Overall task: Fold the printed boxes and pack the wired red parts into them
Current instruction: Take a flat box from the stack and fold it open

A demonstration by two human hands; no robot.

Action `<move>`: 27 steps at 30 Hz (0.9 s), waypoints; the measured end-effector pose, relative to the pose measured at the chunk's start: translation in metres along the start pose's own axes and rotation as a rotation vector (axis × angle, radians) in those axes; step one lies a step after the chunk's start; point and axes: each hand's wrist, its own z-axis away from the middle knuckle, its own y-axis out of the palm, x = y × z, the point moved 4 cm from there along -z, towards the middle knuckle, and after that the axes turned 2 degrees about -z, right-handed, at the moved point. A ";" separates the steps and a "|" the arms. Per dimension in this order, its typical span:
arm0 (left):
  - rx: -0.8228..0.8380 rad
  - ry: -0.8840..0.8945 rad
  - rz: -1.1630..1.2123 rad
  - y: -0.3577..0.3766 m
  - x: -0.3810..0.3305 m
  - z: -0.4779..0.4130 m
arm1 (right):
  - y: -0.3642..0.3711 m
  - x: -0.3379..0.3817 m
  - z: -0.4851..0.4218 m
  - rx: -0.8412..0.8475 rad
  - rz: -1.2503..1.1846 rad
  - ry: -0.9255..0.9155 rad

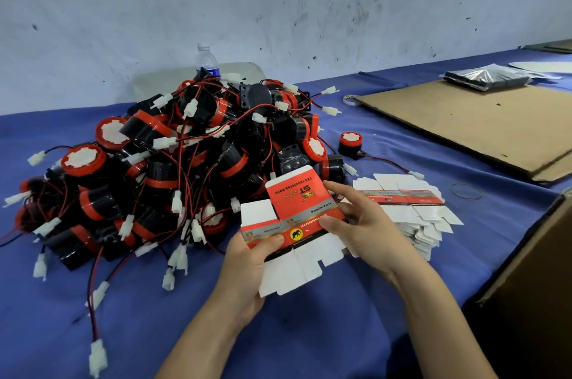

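Observation:
A flat red-and-white printed box (294, 217) is held above the blue table between both hands. My left hand (247, 264) grips its lower left edge, thumb on the red panel. My right hand (365, 224) pinches its right side, fingers over the printed face. A big heap of red-and-black wired parts (173, 168) with white connectors fills the table's left and middle, just behind the box. One single wired red part (350, 144) stands apart to the right of the heap. A stack of flat unfolded boxes (411, 211) lies behind my right hand.
A brown cardboard sheet (483, 124) lies at the right rear with a plastic-wrapped dark pack (486, 78) beyond it. An open carton's edge (532, 270) stands at the right front. A water bottle (207, 61) is behind the heap. A rubber band (465, 191) and a tape roll (349, 99) lie on the cloth.

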 end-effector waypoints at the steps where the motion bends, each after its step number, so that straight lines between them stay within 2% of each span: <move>1: 0.009 -0.003 0.050 0.000 -0.001 0.000 | -0.001 0.001 0.001 0.020 -0.023 0.003; 5: 0.052 -0.084 0.256 0.002 -0.005 0.001 | -0.007 0.007 0.005 0.064 -0.311 0.036; 10: 0.225 -0.063 0.292 0.009 -0.008 0.005 | -0.004 0.012 0.008 0.121 -0.351 0.005; 13: 0.277 -0.109 0.355 0.013 -0.007 0.006 | 0.001 0.014 0.010 0.109 -0.186 -0.038; 16: 0.276 -0.155 0.290 0.011 -0.004 0.008 | 0.003 0.024 0.016 0.085 0.165 -0.223; 19: 0.318 -0.127 0.247 0.010 -0.003 0.008 | 0.012 0.038 0.026 0.246 0.392 -0.416; 23: 0.308 -0.150 0.184 0.012 0.003 0.004 | 0.024 0.043 0.039 0.332 0.628 -0.438; 27: 0.212 -0.174 0.045 -0.005 0.014 -0.004 | 0.031 0.049 0.043 0.289 0.735 -0.504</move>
